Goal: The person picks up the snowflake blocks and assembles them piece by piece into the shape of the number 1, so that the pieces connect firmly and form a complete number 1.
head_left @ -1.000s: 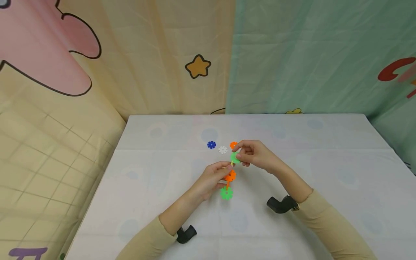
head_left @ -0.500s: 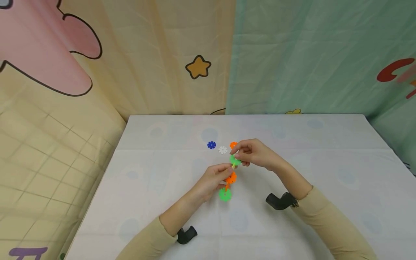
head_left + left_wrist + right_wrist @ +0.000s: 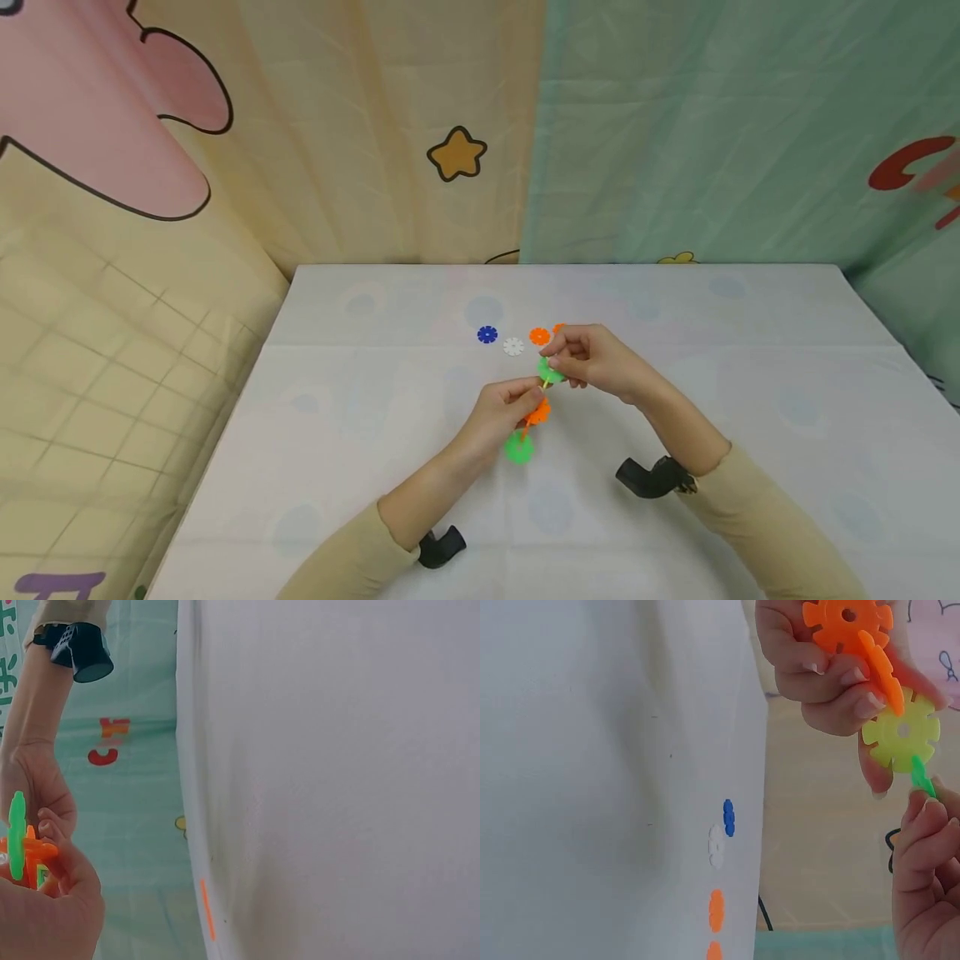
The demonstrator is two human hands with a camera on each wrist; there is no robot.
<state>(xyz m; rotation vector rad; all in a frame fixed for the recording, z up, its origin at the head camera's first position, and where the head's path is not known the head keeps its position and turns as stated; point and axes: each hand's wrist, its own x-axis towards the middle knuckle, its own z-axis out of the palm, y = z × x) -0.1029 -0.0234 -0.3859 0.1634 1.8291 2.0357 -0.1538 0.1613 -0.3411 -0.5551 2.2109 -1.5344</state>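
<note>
No whole word, brand or number could be read. At the right edge of the head view, a red curved mark [image 3: 903, 162] on the green curtain [image 3: 712, 133] resembled a letter C. At the lower left, a purple mark [image 3: 60, 581] on the yellow curtain [image 3: 97, 358] was cut by the frame, too incomplete to identify. Green characters [image 3: 9, 664] at the upper left of the left wrist view were cropped and illegible.
</note>
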